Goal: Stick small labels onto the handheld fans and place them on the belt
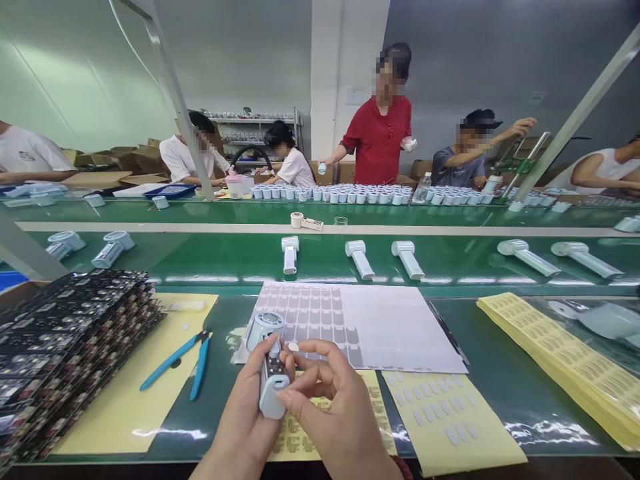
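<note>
My left hand (247, 417) is wrapped round a small pale-blue handheld fan body (270, 363), its round head pointing away from me and an open slot showing a dark circuit board. My right hand (333, 407) rests against the fan's handle, thumb and forefinger pinching a small whitish sticker (293, 347) near the slot. Both hands hover over the near edge of the green bench (505, 390). Just beyond them lies a white sheet of grey stickers (350, 323).
A stack of black circuit boards (65, 347) fills the left. Blue pliers (187, 360) lie on a yellow sheet. Yellow label sheets (565, 360) lie at the right. Fan bodies (359, 258) ride the green conveyor beyond. Several people work across the line.
</note>
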`<state>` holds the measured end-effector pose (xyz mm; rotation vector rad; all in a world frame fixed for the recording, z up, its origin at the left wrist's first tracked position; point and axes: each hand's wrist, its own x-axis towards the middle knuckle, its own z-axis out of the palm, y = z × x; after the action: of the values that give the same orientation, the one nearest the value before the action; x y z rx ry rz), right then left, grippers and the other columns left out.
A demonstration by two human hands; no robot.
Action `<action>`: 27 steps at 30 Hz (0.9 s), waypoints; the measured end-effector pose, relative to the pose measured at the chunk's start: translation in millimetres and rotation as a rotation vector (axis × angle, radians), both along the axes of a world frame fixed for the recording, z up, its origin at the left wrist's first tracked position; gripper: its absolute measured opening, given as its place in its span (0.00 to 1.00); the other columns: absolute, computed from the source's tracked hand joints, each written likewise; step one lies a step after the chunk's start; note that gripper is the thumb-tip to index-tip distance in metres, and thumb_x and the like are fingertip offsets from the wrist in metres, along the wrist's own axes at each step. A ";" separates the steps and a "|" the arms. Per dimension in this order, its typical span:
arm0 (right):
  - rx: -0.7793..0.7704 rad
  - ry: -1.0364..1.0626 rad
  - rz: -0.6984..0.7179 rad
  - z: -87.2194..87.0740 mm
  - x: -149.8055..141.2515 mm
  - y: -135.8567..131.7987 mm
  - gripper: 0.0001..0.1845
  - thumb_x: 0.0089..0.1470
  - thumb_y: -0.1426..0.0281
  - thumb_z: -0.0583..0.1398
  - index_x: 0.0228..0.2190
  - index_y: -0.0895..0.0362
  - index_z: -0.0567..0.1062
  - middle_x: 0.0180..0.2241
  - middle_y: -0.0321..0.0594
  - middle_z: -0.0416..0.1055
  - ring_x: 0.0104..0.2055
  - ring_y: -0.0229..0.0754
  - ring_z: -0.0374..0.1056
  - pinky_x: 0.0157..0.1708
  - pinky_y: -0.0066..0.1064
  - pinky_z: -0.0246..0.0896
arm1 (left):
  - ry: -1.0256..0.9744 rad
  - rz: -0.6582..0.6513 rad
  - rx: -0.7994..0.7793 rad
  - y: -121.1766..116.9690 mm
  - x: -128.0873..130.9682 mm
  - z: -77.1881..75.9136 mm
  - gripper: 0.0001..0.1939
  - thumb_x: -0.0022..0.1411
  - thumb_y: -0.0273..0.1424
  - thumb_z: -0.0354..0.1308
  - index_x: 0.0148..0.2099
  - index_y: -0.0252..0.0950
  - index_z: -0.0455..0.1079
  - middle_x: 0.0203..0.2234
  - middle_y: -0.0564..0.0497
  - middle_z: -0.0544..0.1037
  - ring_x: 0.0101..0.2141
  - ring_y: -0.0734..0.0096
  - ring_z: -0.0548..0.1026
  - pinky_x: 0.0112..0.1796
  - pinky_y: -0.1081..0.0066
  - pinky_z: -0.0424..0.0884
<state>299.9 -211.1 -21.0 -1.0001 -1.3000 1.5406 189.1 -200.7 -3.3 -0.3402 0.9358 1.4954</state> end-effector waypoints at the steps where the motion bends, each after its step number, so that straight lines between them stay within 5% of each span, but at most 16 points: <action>1: -0.002 -0.006 0.000 0.1 -0.3 0.0 0.23 0.44 0.71 0.66 0.44 0.53 0.71 0.26 0.33 0.78 0.54 0.52 0.72 0.48 0.39 0.68 | -0.002 0.000 0.000 -0.1 0.1 -0.2 0.05 0.66 0.23 0.54 0.36 0.28 0.68 0.22 0.52 0.70 0.18 0.80 0.71 0.20 0.82 0.73; 11: 0.074 -0.018 -0.016 -1.4 -1.4 -2.7 0.21 0.45 0.73 0.65 0.44 0.51 0.72 0.27 0.31 0.79 0.53 0.46 0.73 0.49 0.34 0.70 | -0.029 0.024 0.036 -1.0 0.9 -6.2 0.06 0.65 0.23 0.55 0.33 0.29 0.67 0.20 0.51 0.70 0.19 0.77 0.72 0.21 0.78 0.73; 15: 0.388 -0.186 -0.118 -12.0 -1.3 -7.7 0.26 0.50 0.72 0.65 0.50 0.48 0.69 0.30 0.31 0.78 0.48 0.45 0.76 0.47 0.35 0.72 | -0.101 0.012 0.068 -4.5 9.4 0.8 0.12 0.67 0.25 0.52 0.29 0.32 0.65 0.19 0.51 0.69 0.18 0.76 0.72 0.20 0.77 0.73; 18: 0.604 -0.359 -0.230 -19.2 1.1 -7.8 0.39 0.47 0.63 0.71 0.58 0.44 0.62 0.38 0.36 0.76 0.45 0.50 0.76 0.40 0.38 0.75 | -0.154 -0.014 0.036 -8.4 15.8 10.9 0.13 0.69 0.27 0.49 0.29 0.33 0.64 0.20 0.51 0.69 0.17 0.77 0.71 0.19 0.78 0.73; 21: 0.490 -0.350 -0.252 -18.5 10.8 -3.1 0.52 0.37 0.54 0.75 0.60 0.45 0.59 0.49 0.42 0.68 0.43 0.51 0.74 0.33 0.36 0.75 | -0.177 -0.045 -0.022 -10.2 16.9 18.6 0.10 0.69 0.28 0.48 0.36 0.29 0.66 0.24 0.50 0.70 0.16 0.82 0.71 0.19 0.83 0.72; 24: 0.226 -0.192 -0.194 -15.7 33.4 5.0 0.39 0.50 0.50 0.66 0.58 0.47 0.60 0.49 0.42 0.64 0.42 0.46 0.73 0.30 0.32 0.72 | -0.129 -0.159 0.030 -10.6 13.7 16.3 0.08 0.68 0.26 0.51 0.37 0.28 0.68 0.24 0.51 0.70 0.16 0.83 0.69 0.19 0.83 0.72; 27: 0.127 -0.228 -0.208 -20.6 67.3 15.2 0.26 0.61 0.50 0.56 0.55 0.49 0.63 0.47 0.43 0.66 0.44 0.46 0.70 0.31 0.32 0.69 | 0.218 -0.333 0.065 -12.7 11.6 2.8 0.02 0.62 0.22 0.58 0.38 0.28 0.70 0.25 0.49 0.74 0.17 0.78 0.71 0.19 0.78 0.75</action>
<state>367.3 -195.9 -41.6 -1.2139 -1.3825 1.1986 200.8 -213.3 -0.4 0.0287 1.0556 1.2670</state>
